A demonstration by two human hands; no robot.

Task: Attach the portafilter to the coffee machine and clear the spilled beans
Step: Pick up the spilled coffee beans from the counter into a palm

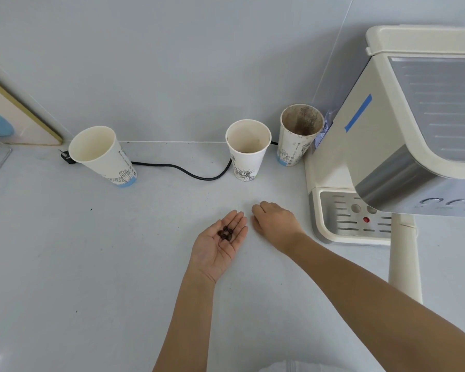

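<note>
Nearest on the counter (91, 264), the left hand (220, 245) lies palm up and flat, cradling the gathered beans (225, 233) like a dish. Just beside it, the right hand (275, 224) is palm down, fingers curled; whether it pinches anything, I cannot tell. Farther right stands the coffee machine (387, 146), its portafilter handle (403, 259) apparently already fitted.

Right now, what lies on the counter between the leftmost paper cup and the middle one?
In the head view, only a black power cord runs between the leftmost cup and middle cup.

You'll find no legible text: print on the white illustrated paper cups (246, 150) is too small to read.
</note>
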